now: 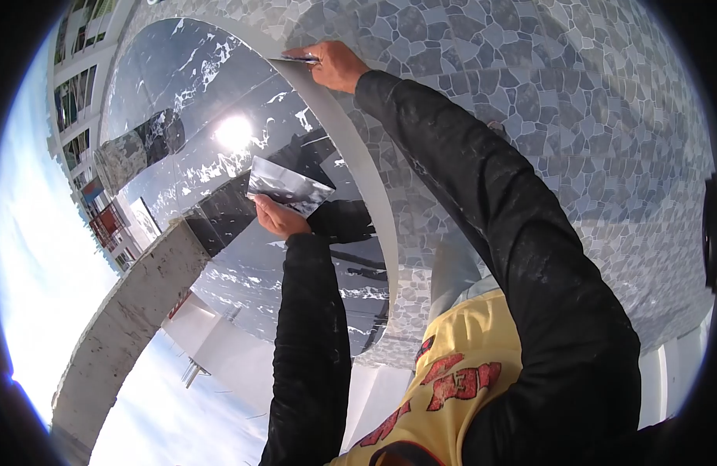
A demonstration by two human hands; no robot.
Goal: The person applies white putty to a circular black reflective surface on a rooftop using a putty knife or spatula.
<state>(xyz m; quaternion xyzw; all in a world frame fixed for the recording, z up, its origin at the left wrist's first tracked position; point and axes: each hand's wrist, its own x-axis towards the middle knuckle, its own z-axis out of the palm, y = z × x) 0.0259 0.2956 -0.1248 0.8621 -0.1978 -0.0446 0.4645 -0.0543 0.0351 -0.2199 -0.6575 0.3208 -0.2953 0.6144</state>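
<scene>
Yellow shirt (479, 334): nearest, between the black sleeves.
Left grip (282, 219): closed round the near edge of a rectangular metal plate (287, 185).
Metal plate: in front of the glossy panel, tilted; presumably held by its edge to leave the face free.
Right grip (339, 68): fingers closed on a thin flat-bladed scraper (298, 58); no visible gap.
Scraper: at the pale curved band (352, 136), probably angled to follow the rim; contact cannot be confirmed.
Black-and-white veined panel (168, 81): inside the band, reflecting the sun.
Stone-pattern tiling (545, 109): outside the band.
Building (79, 113): far background.
</scene>
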